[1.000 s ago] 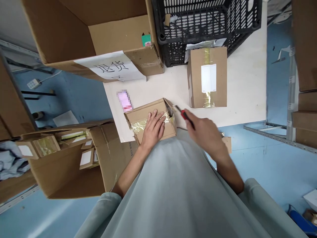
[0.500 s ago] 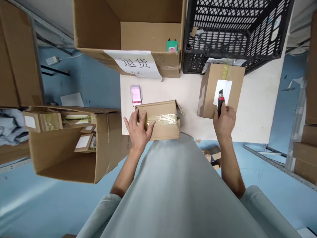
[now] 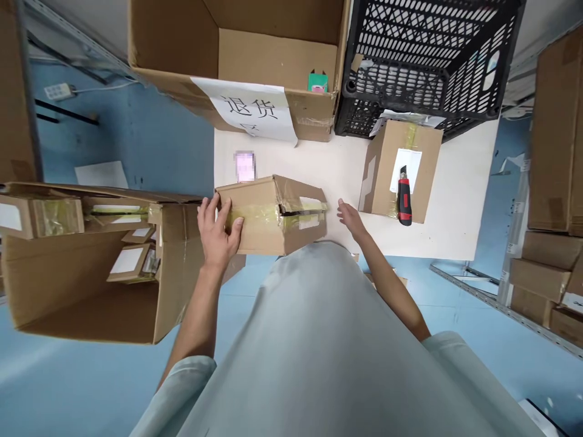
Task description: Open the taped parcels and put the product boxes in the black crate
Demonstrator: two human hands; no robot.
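Observation:
A taped cardboard box lies tilted at the near edge of the white table, its right end turned up into view. Along that end runs a dark slit in the yellowish tape, beside a white label. My left hand grips the box's left end, fingers over the far corner and thumb on the top face. Just right of the box, my right hand is open and holds nothing. A red and black utility knife, blade out, rests on a second cardboard box with a white label.
At the back stand a large open carton with a paper sign and a black plastic crate. A phone lies behind the taped box. Left of the table, another open carton holds several small boxes.
My right hand has let go of the utility knife, leaving it on the second box, and moved left. My left hand has shifted left; the taped box has tipped, showing its slit end.

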